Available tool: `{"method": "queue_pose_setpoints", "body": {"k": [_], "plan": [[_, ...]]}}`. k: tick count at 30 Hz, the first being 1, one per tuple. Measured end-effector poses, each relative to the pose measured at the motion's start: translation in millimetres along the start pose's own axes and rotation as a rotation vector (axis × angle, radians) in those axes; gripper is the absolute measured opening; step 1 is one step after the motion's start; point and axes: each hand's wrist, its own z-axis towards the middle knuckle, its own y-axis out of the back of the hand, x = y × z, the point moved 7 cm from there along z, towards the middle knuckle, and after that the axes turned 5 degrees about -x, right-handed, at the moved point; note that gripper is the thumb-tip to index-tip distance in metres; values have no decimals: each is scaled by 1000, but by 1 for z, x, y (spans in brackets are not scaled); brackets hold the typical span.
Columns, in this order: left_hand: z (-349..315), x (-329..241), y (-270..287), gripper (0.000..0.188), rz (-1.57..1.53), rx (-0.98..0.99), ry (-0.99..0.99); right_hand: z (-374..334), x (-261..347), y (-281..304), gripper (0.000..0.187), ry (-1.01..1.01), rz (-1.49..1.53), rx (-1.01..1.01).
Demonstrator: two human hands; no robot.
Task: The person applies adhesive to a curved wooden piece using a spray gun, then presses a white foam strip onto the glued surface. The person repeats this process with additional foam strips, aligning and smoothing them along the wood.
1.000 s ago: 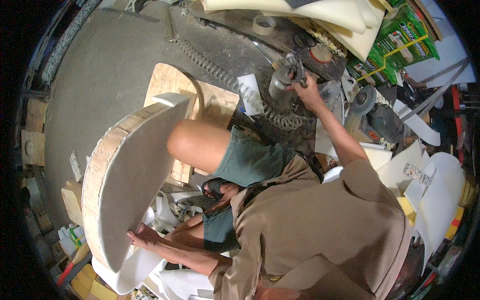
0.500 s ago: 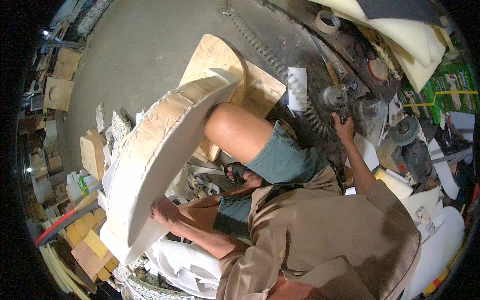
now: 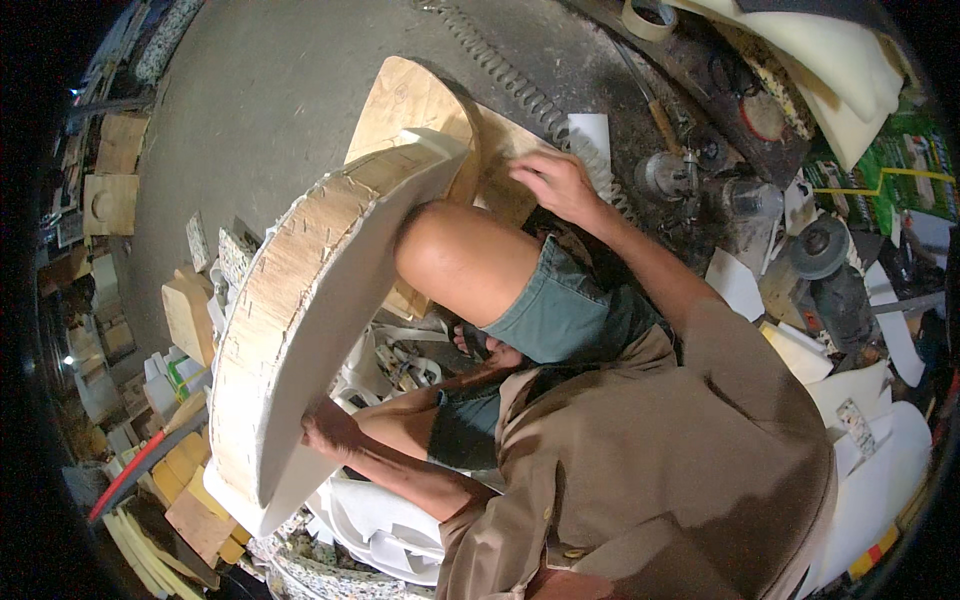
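Note:
A large curved plywood piece [image 3: 300,245], stapled along its rim and faced with white padding [image 3: 335,330], leans across my raised knee. My left hand [image 3: 332,430] is closed at the padding near its lower part; some of its fingers are hidden. My right hand [image 3: 555,185] hangs over a flat plywood board [image 3: 510,150], just beyond the knee. Its fingers are loosely bent and a little apart, with nothing seen in them. To its right, a grey metal spray gun [image 3: 668,178] with a clear cup [image 3: 752,200] sits on the floor.
A coiled air hose [image 3: 510,85] runs along the floor past a white sheet [image 3: 590,140]. An angle grinder [image 3: 825,265] and a tape roll [image 3: 650,18] are at the right. Wood blocks [image 3: 188,310] and foam scraps crowd the left. White padded parts [image 3: 380,530] lie below my left arm.
My right hand has left the spray gun and moved left to the plywood beyond my knee. The gun stays on the floor. My left hand keeps its place on the curved piece.

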Motion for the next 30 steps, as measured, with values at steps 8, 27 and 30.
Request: {"method": "queue_pose_setpoints", "body": {"k": [8, 27, 30], "plan": [[10, -1, 9, 30, 265, 25, -80, 53, 4, -44, 15, 128, 73, 2], [12, 3, 18, 32, 339, 113, -131, 63, -7, -63, 12, 273, -16, 110], [8, 2, 38, 34, 352, -258, -123, 67, -8, -63, 12, 264, 5, 110]]}}
